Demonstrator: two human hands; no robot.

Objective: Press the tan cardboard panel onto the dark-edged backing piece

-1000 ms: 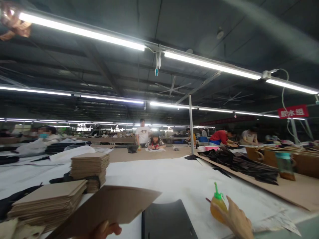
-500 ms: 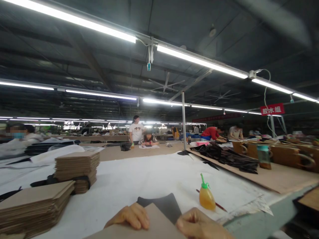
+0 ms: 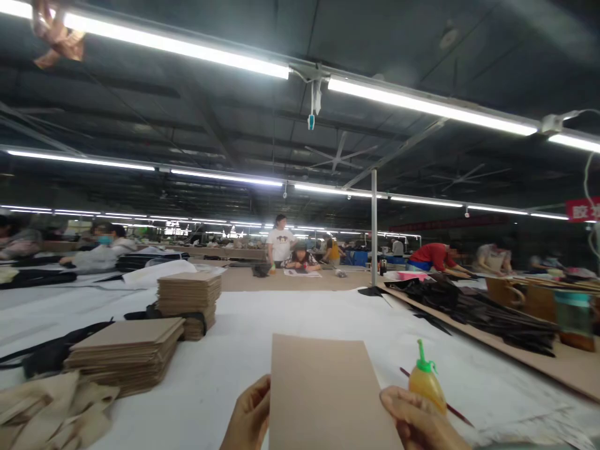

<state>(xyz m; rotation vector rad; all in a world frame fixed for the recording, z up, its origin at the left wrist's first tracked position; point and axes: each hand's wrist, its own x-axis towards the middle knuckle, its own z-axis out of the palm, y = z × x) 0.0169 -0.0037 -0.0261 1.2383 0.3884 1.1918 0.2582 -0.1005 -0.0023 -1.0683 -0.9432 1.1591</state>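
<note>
At the near edge of the white-covered table [image 3: 290, 325], a brown card sheet [image 3: 323, 394] is held flat between both hands. The left hand [image 3: 248, 419] is curled on its left edge, the right hand [image 3: 419, 422] closed on its right edge. The sheet is judged light, stiff, easily creased; edge holds suit it. A glue bottle [image 3: 425, 378] stands just beside.

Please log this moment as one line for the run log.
left hand: on left edge of cardboard sheet | right hand: on its right edge | glue bottle: upright behind right hand | cardboard stacks: left
</note>
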